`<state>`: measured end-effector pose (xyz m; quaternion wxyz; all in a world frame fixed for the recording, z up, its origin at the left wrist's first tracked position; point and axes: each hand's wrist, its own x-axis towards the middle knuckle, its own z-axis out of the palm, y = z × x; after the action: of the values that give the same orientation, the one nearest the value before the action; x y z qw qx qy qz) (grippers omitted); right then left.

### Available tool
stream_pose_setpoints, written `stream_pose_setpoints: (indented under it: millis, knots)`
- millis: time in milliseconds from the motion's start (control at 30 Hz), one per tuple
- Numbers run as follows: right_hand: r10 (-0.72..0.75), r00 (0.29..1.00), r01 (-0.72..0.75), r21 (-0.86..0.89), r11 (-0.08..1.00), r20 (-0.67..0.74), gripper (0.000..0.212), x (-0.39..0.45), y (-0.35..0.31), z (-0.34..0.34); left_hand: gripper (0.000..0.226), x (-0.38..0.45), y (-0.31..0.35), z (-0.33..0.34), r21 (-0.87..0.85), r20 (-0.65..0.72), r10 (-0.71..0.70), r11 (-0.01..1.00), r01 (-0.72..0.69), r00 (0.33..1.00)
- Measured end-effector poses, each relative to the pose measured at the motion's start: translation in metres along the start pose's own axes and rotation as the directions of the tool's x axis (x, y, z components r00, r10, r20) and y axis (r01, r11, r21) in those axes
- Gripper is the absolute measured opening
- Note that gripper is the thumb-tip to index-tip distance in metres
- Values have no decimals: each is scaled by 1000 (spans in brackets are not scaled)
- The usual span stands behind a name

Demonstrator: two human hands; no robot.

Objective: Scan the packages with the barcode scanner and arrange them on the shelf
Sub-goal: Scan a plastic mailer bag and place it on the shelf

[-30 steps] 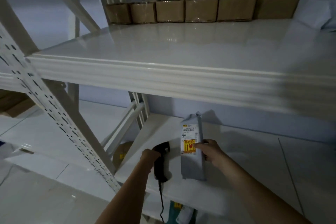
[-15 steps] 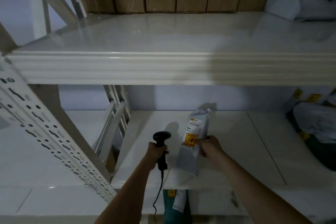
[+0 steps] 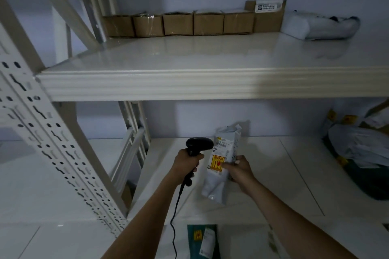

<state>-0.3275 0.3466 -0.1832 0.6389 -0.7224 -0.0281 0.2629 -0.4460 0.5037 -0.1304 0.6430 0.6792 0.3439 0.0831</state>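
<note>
Gripping a black barcode scanner (image 3: 199,145) by its handle, the person's left hand (image 3: 185,164) has its fingers clenched round the grip, and the scanner's head points right, at the label on a grey plastic mailer package (image 3: 221,166). A black cord hangs from the handle's base down along the left forearm. The right hand (image 3: 239,169) grasps the package at its right edge, thumb on the front near a yellow and red sticker, holding it upright and tilted slightly right. The package's bottom end is just above or touching the lower shelf (image 3: 273,185); I cannot tell which. The scanner's head is just left of the package's white label, very close to it.

Well to the right of the package, on the same lower shelf, lies a heap of grey and dark green mailer bags (image 3: 357,153). Above the package runs the upper shelf (image 3: 189,84), cream and glossy. At its back stands a row of brown cardboard boxes (image 3: 193,22), and to their right lies a pale grey mailer (image 3: 320,26). Left of the package rises a perforated metal upright (image 3: 52,143). Below the package, beneath the lower shelf's front edge, a dark green parcel (image 3: 203,241) with a white label shows.
</note>
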Motion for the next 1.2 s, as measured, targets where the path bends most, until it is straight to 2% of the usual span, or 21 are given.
stream_pose_setpoints:
  millis: [200, 633, 1200]
  knots:
    - [-24, 1000, 23, -76, 997, -3, 38, 1, 3, -5, 15, -12, 13, 15, 176, -38, 70, 983, -62, 997]
    - [-57, 997, 63, -124, 990, 49, 43, -9, -5, -12, 23, -20, 14, 23, 104, -6, 17, 994, -17, 1000]
    - [-33, 998, 37, -95, 995, 52, 40, -7, 1, -18, 22, -17, 13, 26, 64, 57, -7, 998, 4, 998]
